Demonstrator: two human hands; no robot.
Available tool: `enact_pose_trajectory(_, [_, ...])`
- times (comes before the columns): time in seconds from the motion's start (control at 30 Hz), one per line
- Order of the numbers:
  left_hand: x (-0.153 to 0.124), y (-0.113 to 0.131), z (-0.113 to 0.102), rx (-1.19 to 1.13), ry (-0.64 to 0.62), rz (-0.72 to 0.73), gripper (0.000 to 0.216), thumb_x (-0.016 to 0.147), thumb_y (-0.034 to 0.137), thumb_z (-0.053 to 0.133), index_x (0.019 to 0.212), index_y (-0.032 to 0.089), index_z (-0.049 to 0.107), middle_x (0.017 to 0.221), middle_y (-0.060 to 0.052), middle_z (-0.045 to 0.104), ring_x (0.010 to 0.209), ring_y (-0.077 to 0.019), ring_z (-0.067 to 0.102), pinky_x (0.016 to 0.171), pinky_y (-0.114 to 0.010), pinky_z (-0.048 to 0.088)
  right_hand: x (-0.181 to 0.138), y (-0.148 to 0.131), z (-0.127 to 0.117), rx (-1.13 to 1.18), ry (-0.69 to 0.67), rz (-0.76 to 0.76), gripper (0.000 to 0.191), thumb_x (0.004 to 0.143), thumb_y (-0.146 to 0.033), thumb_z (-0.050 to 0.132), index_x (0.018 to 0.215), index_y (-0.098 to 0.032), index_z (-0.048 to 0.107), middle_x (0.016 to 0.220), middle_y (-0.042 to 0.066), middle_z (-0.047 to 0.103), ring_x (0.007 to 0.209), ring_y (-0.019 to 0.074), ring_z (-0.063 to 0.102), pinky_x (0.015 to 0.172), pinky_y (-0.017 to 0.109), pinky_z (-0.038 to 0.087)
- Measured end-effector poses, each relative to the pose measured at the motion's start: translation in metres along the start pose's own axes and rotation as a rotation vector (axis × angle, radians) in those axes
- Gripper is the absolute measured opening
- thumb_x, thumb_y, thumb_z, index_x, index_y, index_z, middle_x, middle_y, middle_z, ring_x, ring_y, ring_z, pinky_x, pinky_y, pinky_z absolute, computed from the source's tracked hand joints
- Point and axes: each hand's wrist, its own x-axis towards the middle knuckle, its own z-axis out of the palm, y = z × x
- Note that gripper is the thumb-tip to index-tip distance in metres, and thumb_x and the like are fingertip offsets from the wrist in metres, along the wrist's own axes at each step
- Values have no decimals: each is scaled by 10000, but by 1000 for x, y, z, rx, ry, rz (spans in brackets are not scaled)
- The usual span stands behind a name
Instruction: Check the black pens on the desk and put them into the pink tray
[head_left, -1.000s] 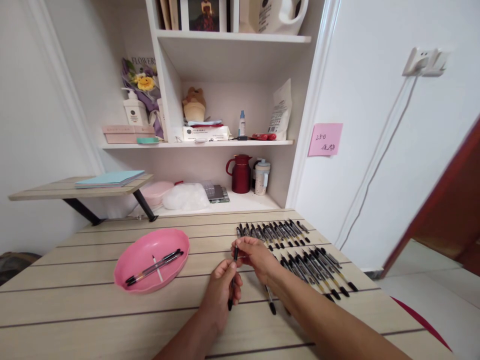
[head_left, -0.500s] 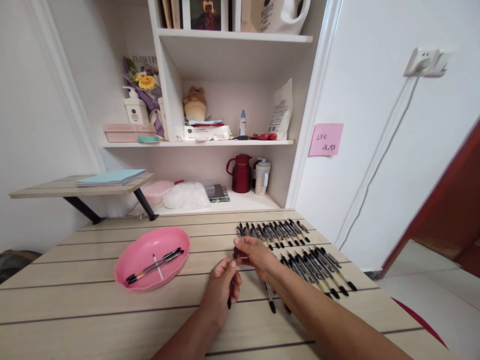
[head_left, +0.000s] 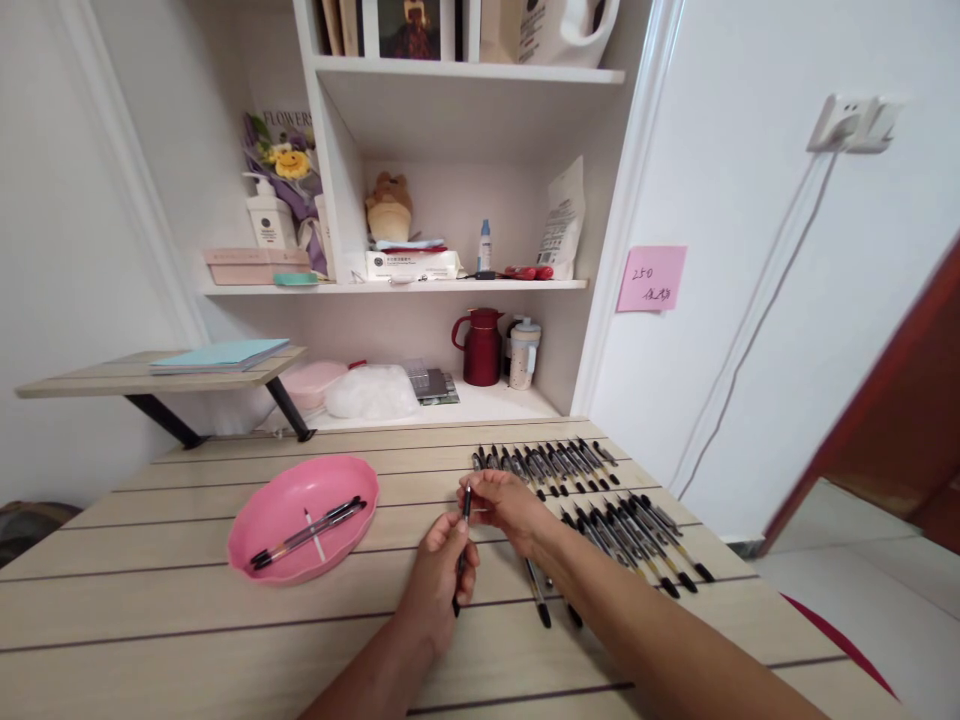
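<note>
hands (head_left: 480,540) gripping pen (head_left: 462,545), pink tray (head_left: 264,512)

We are in a home, in the corner of a lived-in room. White built-in shelves (head_left: 450,285) hold a lotion pump bottle (head_left: 264,220), a knitted flower bouquet (head_left: 281,160), a small plush toy (head_left: 388,205) and a red thermos jug (head_left: 481,347); a pink sticky note (head_left: 651,278) hangs by the wooden table (head_left: 187,620).

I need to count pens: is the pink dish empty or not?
Not empty: a few pens and a thin white stick lie inside the pink dish.
</note>
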Motion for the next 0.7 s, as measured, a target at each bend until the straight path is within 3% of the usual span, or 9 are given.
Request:
enact_pose_trajectory(0.1, [3,0,0,-16,-6,14,260,724,407,532,869,208,449,530,83,456,312,-8,283,309,-132,144,3,-1,1,0,28,38,272,644,-398,634,667,-149,524,580,-14,586,474,69,500,517,215,412])
enact_pose_trajectory(0.23, [11,2,1,-19,21,-2,272,703,417,554,847,208,456,528,81,467,313,-11,309,319,-134,154,10,-7,2,-36,83,41,183,673,-286,626,637,-144,516,521,-25,556,429,60,474,484,198,410])
enact_pose_trajectory(0.4, [33,11,5,-35,28,-19,271,690,412,568,833,202,474,535,68,496,331,-25,374,340,-144,198,28,-17,-3,-23,108,61,232,712,-360,586,652,-146,516,535,-16,559,427,71,496,464,208,429])
enact_pose_trajectory(0.57, [58,14,9,-51,6,-10,267,694,392,569,851,189,498,538,58,508,351,-31,397,355,-146,211,54,-19,-9,-14,182,9,90,724,-182,557,654,-139,519,526,-20,553,402,55,478,415,170,405])
enact_pose_trajectory(0.7, [70,9,9,-87,-26,-8,275,699,374,574,878,172,527,538,51,505,359,-34,398,358,-151,225,71,-26,-20,20,257,-73,57,776,-179,476,738,-154,510,596,-5,581,471,59,528,416,150,412])
